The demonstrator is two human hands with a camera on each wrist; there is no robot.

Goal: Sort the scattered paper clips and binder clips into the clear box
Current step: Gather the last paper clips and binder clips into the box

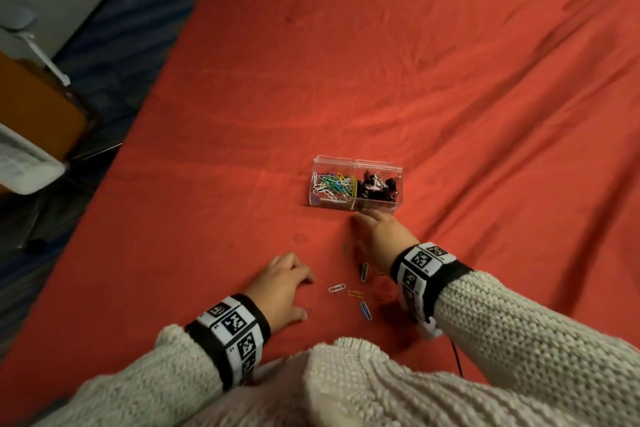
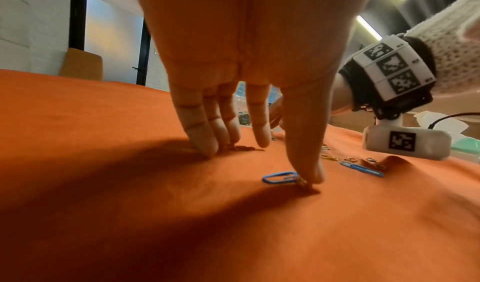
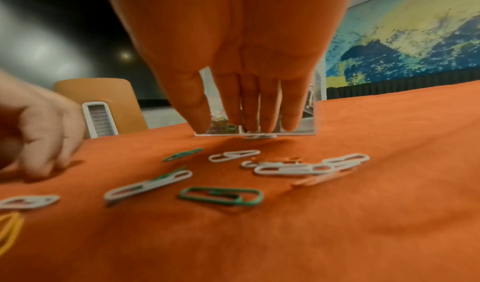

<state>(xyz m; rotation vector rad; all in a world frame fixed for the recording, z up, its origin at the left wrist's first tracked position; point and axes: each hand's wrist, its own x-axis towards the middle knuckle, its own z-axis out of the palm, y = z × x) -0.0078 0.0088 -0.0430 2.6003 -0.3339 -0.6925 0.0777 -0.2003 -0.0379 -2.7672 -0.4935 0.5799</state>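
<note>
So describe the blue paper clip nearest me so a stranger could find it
Start at the clear box on the red cloth and come toward the person, between the two wrists. Among the loose clips there, the blue paper clip lies nearest the sweater, below a white and an orange one.

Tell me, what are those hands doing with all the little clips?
A person is sorting clips into a clear box on a red cloth. Coloured paper clips fill its left half, black binder clips its right. The right hand reaches down by the box, the left hand presses the cloth. Loose paper clips lie between them.
</note>
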